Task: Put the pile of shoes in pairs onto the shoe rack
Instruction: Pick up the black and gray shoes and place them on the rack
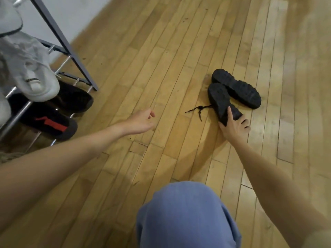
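Observation:
Two black shoes lie sole-up on the wooden floor at the right. My right hand (233, 127) grips the heel of the nearer black shoe (221, 100), thumb across its sole; a loose black lace trails from it to the left. The second black shoe (236, 87) lies just behind, touching it. My left hand (141, 120) hovers over bare floor in the middle, fingers loosely curled, holding nothing. The shoe rack (62, 35) stands at the left with a white sneaker (35, 77) on an upper shelf and a black pair, one with a red patch (52, 123), on the lowest shelf.
My knee in blue trousers (186, 215) fills the bottom centre. A pale wall runs behind the rack at the top left. Wooden floorboards stretch between the rack and the black shoes.

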### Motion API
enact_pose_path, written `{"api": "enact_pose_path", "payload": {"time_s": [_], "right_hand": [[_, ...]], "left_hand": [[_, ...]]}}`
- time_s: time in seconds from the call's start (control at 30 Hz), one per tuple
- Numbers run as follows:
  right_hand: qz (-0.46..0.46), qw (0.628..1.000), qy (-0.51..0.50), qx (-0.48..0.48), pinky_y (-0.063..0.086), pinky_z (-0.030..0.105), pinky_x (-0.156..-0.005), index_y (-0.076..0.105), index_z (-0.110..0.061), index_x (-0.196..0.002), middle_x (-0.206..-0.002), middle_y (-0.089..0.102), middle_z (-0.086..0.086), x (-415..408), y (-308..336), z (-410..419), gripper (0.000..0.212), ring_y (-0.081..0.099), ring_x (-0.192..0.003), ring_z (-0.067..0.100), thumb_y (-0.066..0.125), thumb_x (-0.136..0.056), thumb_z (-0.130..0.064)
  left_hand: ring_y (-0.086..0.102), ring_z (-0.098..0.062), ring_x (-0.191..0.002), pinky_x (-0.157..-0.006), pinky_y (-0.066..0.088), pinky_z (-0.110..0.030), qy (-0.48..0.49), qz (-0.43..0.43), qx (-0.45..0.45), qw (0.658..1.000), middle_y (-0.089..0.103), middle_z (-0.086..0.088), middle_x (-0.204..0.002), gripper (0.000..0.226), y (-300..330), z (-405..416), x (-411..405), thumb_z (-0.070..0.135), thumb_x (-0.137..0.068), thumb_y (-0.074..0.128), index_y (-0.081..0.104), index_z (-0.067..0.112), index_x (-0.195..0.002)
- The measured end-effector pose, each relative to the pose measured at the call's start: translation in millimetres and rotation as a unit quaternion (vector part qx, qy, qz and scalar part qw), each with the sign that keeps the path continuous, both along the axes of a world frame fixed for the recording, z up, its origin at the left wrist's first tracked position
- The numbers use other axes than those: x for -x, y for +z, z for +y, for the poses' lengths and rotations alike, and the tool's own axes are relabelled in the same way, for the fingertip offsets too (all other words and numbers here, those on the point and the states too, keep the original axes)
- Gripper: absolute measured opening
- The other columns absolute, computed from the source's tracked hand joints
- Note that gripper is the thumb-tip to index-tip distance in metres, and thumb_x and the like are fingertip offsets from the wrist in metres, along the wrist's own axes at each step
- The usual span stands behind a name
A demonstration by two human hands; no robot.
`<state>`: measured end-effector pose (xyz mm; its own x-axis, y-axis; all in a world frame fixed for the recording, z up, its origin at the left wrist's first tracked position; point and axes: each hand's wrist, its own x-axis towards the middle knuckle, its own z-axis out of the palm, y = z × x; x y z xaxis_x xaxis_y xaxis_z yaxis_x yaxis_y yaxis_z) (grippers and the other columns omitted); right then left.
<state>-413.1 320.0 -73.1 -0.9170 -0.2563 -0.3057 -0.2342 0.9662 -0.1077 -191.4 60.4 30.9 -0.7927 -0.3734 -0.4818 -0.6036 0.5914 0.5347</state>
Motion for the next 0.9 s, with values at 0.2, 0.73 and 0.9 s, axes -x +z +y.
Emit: {"api": "enact_pose_path", "payload": {"time_s": [0.2,0.73,0.9], "right_hand": [[-0.183,0.91,-0.02,0.37,0.042,0.03,-0.096,0.043,-0.038,-0.14,-0.127,0.053,0.004,-38.3,22.4,-27.7,0.052,0.048,-0.121,0.026,0.051,-0.092,-0.055],[-0.456,0.783,0.082,0.414,0.054,0.028,-0.079,0.054,-0.005,-0.124,-0.114,0.065,0.015,-12.1,31.8,-56.6,0.071,0.066,-0.1,0.025,0.034,-0.091,-0.065],[-0.195,0.864,-0.058,0.461,0.051,0.035,-0.086,0.06,-0.004,-0.121,-0.103,0.068,0.004,38.0,26.3,-88.7,0.035,0.064,-0.095,0.016,0.041,-0.102,-0.027]], "left_hand": [[0.045,-0.023,-0.126,-0.102,0.038,-0.033,-0.034,0.027,0.01,0.999,0.045,-0.014,-0.139,0.053,-6.5,-7.9,3.2,0.026,-0.092,0.058,0.037,0.014,-0.14],[0.064,0.005,-0.078,-0.062,0.05,-0.011,-0.055,0.049,-0.151,0.986,0.065,0.012,-0.09,0.026,-12.9,-24.5,-9.4,0.03,-0.076,0.077,0.062,0.027,-0.096],[0.066,-0.007,-0.085,-0.068,0.051,-0.018,0.171,0.071,-0.24,0.953,0.07,0.004,-0.093,0.036,-26.1,-17.3,-3.1,0.044,-0.083,0.064,0.064,0.016,-0.107]]}}
